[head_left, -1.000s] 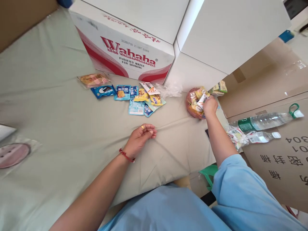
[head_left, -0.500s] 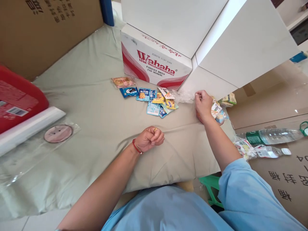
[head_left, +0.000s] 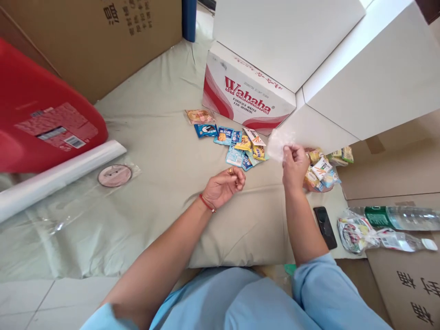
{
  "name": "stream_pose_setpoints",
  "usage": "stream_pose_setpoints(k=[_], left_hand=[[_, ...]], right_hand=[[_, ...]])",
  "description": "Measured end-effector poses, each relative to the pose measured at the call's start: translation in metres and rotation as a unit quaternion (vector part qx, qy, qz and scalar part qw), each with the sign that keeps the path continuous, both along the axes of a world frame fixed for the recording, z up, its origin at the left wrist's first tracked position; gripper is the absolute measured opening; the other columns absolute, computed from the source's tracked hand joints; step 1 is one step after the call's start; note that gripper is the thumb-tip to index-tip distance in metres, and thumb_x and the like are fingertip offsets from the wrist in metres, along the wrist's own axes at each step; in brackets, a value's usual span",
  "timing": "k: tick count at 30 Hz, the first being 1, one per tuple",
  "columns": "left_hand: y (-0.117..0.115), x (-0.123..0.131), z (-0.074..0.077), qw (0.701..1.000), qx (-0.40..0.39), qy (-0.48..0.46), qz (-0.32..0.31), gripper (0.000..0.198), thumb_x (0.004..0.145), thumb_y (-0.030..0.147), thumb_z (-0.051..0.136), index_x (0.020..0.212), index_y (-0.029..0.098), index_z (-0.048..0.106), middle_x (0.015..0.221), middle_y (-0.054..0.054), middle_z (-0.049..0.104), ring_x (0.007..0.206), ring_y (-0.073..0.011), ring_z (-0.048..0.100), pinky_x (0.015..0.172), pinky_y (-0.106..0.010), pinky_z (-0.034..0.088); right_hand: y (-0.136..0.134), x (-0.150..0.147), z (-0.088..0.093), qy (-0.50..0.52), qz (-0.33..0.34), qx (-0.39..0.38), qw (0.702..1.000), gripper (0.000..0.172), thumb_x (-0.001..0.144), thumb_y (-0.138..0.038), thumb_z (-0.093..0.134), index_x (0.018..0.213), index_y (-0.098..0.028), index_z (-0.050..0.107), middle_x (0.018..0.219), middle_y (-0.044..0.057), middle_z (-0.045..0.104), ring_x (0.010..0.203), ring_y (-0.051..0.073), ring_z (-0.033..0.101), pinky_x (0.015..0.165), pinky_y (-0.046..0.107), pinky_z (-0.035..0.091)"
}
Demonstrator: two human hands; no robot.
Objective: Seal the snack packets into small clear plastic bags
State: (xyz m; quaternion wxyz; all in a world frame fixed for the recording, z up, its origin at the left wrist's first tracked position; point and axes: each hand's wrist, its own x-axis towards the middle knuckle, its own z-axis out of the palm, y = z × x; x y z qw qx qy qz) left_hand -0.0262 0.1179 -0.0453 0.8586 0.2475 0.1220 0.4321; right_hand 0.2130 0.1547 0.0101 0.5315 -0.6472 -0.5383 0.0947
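Bright, even daylight with soft shadows, strong wide-angle bending at the edges, and slight blur throughout.

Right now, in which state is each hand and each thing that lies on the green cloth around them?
thin clear plastic bag: held up, crumpled.
right hand: in the air, pinching that bag.
left hand: loosely curled, empty.
small colourful snack packets: loose heap, lying flat.
red-and-white cardboard box: closed.
black flat phone: lying flat, screen dark.
clear plastic water bottle with green label: lying on its side.
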Motion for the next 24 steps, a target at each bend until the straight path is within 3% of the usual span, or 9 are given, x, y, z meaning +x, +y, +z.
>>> stream_pose_setpoints(k=[3, 7, 10, 13, 15, 18, 21, 24], left_hand=[[0.006, -0.007, 0.001, 0.993, -0.053, 0.001, 0.103, 0.029, 0.074, 0.042, 0.080, 0.082, 0.018, 0.065, 0.081, -0.001, 0.061, 0.061, -0.0096, 0.050, 0.057, -0.025, 0.038], [0.002, -0.004, -0.004, 0.962, -0.009, 0.144, 0.231, 0.047, 0.081, 0.058, 0.077, 0.072, 0.020, 0.052, 0.076, 0.001, 0.054, 0.059, -0.0088, 0.045, 0.052, -0.023, 0.032], [-0.008, 0.006, -0.012, 0.901, 0.108, 0.319, 0.273, 0.047, 0.076, 0.060, 0.081, 0.082, 0.021, 0.056, 0.083, 0.002, 0.054, 0.066, -0.0105, 0.048, 0.060, -0.024, 0.041], [-0.014, 0.013, -0.020, 0.807, 0.214, 0.471, 0.283, 0.055, 0.067, 0.049, 0.089, 0.106, 0.021, 0.063, 0.112, -0.005, 0.060, 0.082, -0.0149, 0.057, 0.077, -0.030, 0.051], [-0.013, 0.013, -0.026, 0.777, 0.245, 0.515, 0.267, 0.045, 0.073, 0.043, 0.084, 0.107, 0.021, 0.066, 0.113, -0.007, 0.062, 0.089, -0.0185, 0.060, 0.082, -0.033, 0.051], [-0.005, 0.009, -0.031, 0.812, 0.217, 0.485, 0.242, 0.019, 0.082, 0.038, 0.072, 0.087, 0.020, 0.068, 0.087, -0.002, 0.063, 0.079, -0.0169, 0.059, 0.074, -0.030, 0.048], [0.002, 0.004, -0.031, 0.873, 0.105, 0.390, 0.273, 0.024, 0.080, 0.041, 0.076, 0.080, 0.020, 0.064, 0.073, 0.003, 0.056, 0.065, -0.0121, 0.049, 0.061, -0.025, 0.042], [0.007, -0.001, -0.026, 0.915, -0.004, 0.272, 0.299, 0.033, 0.073, 0.043, 0.085, 0.081, 0.021, 0.060, 0.075, 0.004, 0.057, 0.066, -0.0106, 0.052, 0.057, -0.021, 0.042]], right_hand=[[-0.038, -0.025, -0.029, 0.202, 0.043, -0.057, 0.977, 0.038, 0.082, -0.056, 0.074, 0.091, -0.022, 0.060, 0.072, -0.005, 0.057, 0.053, 0.009, 0.042, 0.048, 0.023, 0.031], [-0.060, -0.055, -0.065, 0.297, -0.001, -0.054, 0.953, 0.043, 0.072, -0.052, 0.083, 0.081, -0.023, 0.053, 0.069, -0.008, 0.050, 0.052, 0.007, 0.034, 0.047, 0.022, 0.027], [-0.068, -0.066, -0.073, 0.290, 0.021, -0.059, 0.955, 0.043, 0.072, -0.051, 0.084, 0.081, -0.022, 0.054, 0.074, -0.007, 0.053, 0.055, 0.007, 0.036, 0.050, 0.022, 0.030], [-0.074, -0.072, -0.072, 0.296, 0.106, -0.117, 0.942, 0.041, 0.075, -0.055, 0.082, 0.082, -0.023, 0.057, 0.073, -0.006, 0.056, 0.055, 0.008, 0.038, 0.049, 0.023, 0.031], [-0.078, -0.073, -0.070, 0.324, 0.151, -0.145, 0.923, 0.041, 0.077, -0.059, 0.079, 0.082, -0.023, 0.061, 0.073, -0.005, 0.058, 0.053, 0.008, 0.038, 0.048, 0.024, 0.030], [-0.078, -0.071, -0.068, 0.382, 0.162, -0.138, 0.899, 0.039, 0.076, -0.056, 0.081, 0.083, -0.022, 0.065, 0.081, -0.002, 0.065, 0.052, 0.007, 0.039, 0.045, 0.023, 0.029], [-0.074, -0.064, -0.066, 0.451, 0.140, -0.117, 0.874, 0.036, 0.073, -0.049, 0.086, 0.080, -0.021, 0.064, 0.085, -0.002, 0.067, 0.052, 0.005, 0.039, 0.044, 0.020, 0.028], [-0.070, -0.056, -0.064, 0.510, 0.124, -0.111, 0.844, 0.033, 0.072, -0.041, 0.088, 0.078, -0.021, 0.062, 0.082, -0.003, 0.064, 0.050, 0.004, 0.037, 0.042, 0.018, 0.029]])
